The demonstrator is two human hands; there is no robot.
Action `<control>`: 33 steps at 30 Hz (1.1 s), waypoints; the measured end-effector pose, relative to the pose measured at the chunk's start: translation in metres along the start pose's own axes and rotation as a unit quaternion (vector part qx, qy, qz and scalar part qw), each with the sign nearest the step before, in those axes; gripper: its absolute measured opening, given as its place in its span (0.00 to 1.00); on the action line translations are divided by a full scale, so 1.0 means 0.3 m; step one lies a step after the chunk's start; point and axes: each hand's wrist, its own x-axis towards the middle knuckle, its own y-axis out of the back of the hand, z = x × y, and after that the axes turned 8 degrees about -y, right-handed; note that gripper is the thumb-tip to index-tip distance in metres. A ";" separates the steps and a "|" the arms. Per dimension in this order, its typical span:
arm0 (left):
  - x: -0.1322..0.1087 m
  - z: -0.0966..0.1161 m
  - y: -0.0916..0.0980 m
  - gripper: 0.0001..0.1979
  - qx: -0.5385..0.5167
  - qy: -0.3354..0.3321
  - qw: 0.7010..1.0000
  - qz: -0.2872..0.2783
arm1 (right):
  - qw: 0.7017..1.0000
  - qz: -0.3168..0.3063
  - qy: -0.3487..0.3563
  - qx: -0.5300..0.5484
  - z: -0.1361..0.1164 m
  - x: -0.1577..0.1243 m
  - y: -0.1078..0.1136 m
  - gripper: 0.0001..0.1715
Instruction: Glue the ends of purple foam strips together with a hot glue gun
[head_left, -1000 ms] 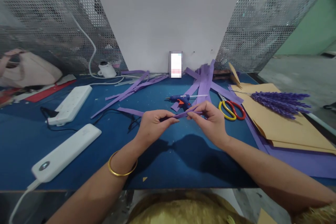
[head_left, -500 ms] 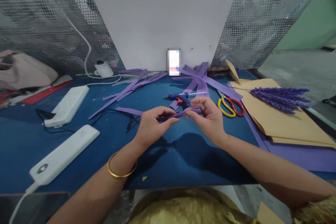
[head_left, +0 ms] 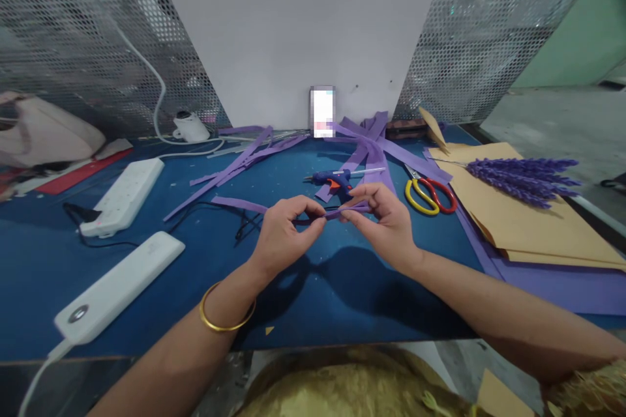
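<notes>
A narrow purple strip (head_left: 333, 214) is stretched between my two hands above the blue table. My left hand (head_left: 288, 228) pinches it between thumb and fingertips, and a length of purple strip trails out to the left behind that hand. On the right, my right hand (head_left: 384, 221) pinches the strip, which looks folded or doubled there. Just beyond my fingers lies a blue glue gun (head_left: 328, 178) with an orange trigger and a clear glue stick. Scissors (head_left: 430, 197) with yellow and red handles rest to the right of my right hand.
Loose purple strips (head_left: 239, 166) lie at the back. A lit phone (head_left: 323, 111) leans on a white board (head_left: 293, 26). Brown paper (head_left: 533, 234) bears purple lavender-like stems (head_left: 523, 179) at right. White power strips (head_left: 122, 290) and cables occupy the left.
My left fingertips have closed in on the strip, and both hands have shifted slightly left. The view has tilted a little; the things on the table stay in place.
</notes>
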 end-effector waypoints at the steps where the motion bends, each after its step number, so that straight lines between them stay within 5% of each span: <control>1: 0.000 0.001 0.001 0.03 0.000 -0.002 1.000 0.000 | 1.000 -0.001 0.002 -0.003 0.001 -0.001 0.000 0.15; 33: -0.002 0.025 0.009 0.02 0.052 -0.070 0.996 -0.002 | 0.979 -0.017 0.134 -0.151 0.009 -0.022 0.009 0.10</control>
